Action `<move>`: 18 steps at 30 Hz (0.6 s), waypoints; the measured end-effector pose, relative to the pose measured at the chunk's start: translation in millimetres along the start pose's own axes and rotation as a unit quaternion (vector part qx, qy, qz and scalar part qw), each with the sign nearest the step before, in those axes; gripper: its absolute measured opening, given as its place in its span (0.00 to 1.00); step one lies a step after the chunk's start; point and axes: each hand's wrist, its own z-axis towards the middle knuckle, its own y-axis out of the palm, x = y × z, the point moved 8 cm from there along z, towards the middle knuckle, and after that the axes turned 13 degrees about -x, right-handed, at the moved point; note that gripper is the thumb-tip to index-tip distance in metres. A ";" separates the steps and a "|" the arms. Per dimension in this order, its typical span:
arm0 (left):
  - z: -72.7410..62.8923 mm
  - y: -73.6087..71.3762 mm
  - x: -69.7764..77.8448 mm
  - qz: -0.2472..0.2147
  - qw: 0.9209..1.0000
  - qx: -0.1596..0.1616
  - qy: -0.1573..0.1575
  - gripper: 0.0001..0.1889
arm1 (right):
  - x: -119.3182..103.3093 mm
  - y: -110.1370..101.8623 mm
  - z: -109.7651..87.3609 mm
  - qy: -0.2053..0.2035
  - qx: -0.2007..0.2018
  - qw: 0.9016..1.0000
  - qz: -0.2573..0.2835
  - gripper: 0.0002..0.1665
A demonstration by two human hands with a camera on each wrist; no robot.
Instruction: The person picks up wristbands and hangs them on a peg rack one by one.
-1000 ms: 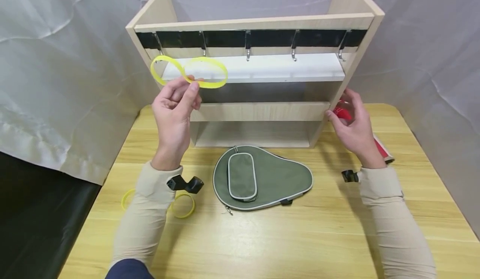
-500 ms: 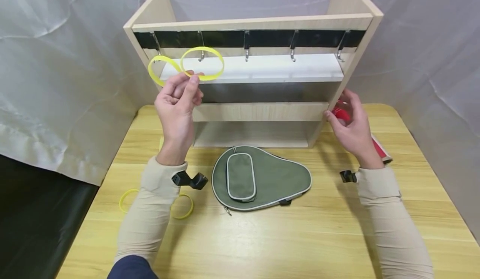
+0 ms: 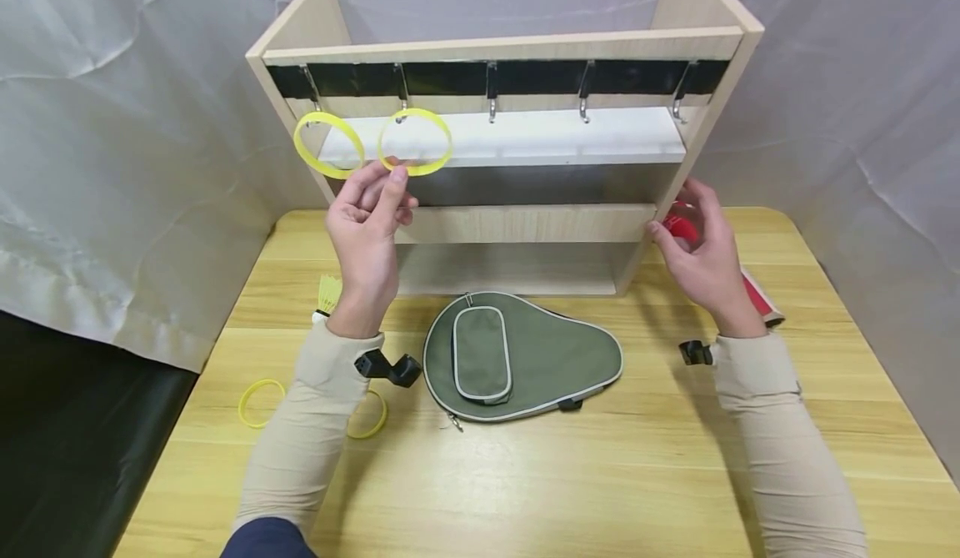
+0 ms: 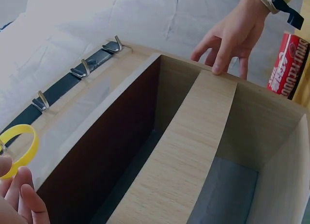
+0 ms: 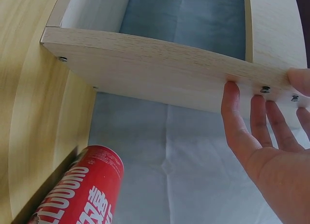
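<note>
I have the left grip (image 3: 367,237) pinching a yellow loop (image 3: 429,169) before the left part of the rack (image 3: 525,223), with a second loop (image 3: 316,163) just left of it. The right grip (image 3: 703,262) holds the rack's right edge. The rack stands far on the wood-grained worktop (image 3: 570,483), behind a green case (image 3: 558,354). Grey cloth (image 3: 135,141) hangs left, right and far.
</note>
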 end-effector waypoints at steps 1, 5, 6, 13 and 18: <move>-1.0 -0.6 -1.1 0.001 1.000 0.001 -0.003 0.06 | 0.1 -0.1 -0.2 0.001 0.000 1.000 -0.003 0.45; -4.3 -3.0 -4.9 0.005 1.000 0.005 -0.014 0.06 | -0.9 0.0 -0.4 0.003 0.000 1.000 -0.007 0.45; -5.2 -3.6 -5.8 0.004 1.000 0.006 -0.016 0.06 | -1.7 0.2 -0.2 0.002 -0.001 1.000 -0.009 0.45; -11.4 -5.4 -15.0 0.005 0.999 0.005 -0.031 0.07 | -4.8 0.2 0.1 0.004 -0.001 1.000 -0.007 0.44; -13.4 -6.5 -23.9 0.002 0.999 0.005 -0.037 0.08 | -2.3 0.5 -0.4 0.006 -0.002 1.000 -0.005 0.44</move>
